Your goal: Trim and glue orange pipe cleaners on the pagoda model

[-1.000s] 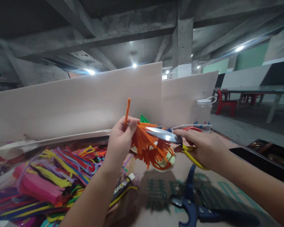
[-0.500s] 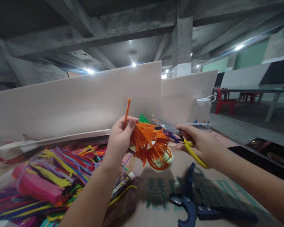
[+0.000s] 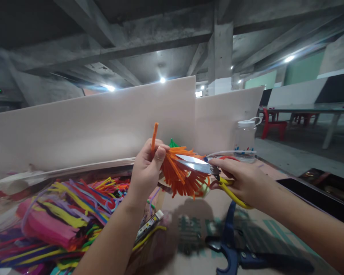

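Note:
My left hand pinches the top of a bundle of orange fuzzy stems, with one stem end standing up above the fingers. The strands fan out down and to the right. In my right hand are scissors with yellow and red handles. Their blades are slightly apart and lie over the orange strands, tips toward my left hand. Part of a green fuzzy piece shows behind the bundle, and a pale round thing lies mostly hidden under it.
Many coloured fuzzy stems are piled at the left, near a glue tube. Blue cutters lie on the cardboard in front. A clear bottle stands at the right, before white boards. A dark flat object lies right.
The scissors have moved left and down onto the orange strands, and their blades have parted. The bundle's strands now hang more evenly fanned, without the loose loops seen earlier.

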Demonstrator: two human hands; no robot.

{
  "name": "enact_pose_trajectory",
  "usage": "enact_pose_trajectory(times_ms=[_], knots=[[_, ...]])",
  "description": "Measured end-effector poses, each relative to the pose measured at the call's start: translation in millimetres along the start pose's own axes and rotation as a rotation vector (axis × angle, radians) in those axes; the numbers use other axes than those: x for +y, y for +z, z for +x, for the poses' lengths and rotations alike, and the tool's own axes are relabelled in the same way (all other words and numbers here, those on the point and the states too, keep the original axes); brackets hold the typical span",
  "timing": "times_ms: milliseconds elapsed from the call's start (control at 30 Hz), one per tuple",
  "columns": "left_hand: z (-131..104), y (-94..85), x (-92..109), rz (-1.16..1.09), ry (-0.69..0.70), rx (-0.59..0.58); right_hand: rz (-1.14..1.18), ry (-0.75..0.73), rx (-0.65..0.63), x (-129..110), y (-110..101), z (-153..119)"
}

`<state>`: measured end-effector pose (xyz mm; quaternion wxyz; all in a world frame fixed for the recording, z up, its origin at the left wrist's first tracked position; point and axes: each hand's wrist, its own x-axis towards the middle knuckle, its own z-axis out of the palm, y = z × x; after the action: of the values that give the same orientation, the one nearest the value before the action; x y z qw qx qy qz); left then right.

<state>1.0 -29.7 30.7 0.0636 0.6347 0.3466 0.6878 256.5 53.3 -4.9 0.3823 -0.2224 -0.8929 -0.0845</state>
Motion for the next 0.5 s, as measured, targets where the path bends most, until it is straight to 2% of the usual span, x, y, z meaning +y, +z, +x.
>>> enact_pose_trajectory(times_ms=[100,167,267,367,433,500], knots=[[1,0.2,2,0.027,-0.043,0.022,0.013,0.052,-0.041,3,2,0],[3,-2.4,0,0.049,-0.101,0.056,0.114,0.135,-0.049,8,8,0],[9,-8.0,-14,0.103,-0.207,0.019,0.526,0.282,-0.025,11,18,0],[11,-8.7,-40,0.146,-0.323,-0.150,1.008,0.346,-0.039,4,23,2],[10,-5.5,-58,0.108,-0.417,-0.205,1.213,0.396,-0.069,-4,22,3],[8,-2.4,-72,0.087,-0.461,-0.210,1.331,0.423,-0.099,-10,20,4]])
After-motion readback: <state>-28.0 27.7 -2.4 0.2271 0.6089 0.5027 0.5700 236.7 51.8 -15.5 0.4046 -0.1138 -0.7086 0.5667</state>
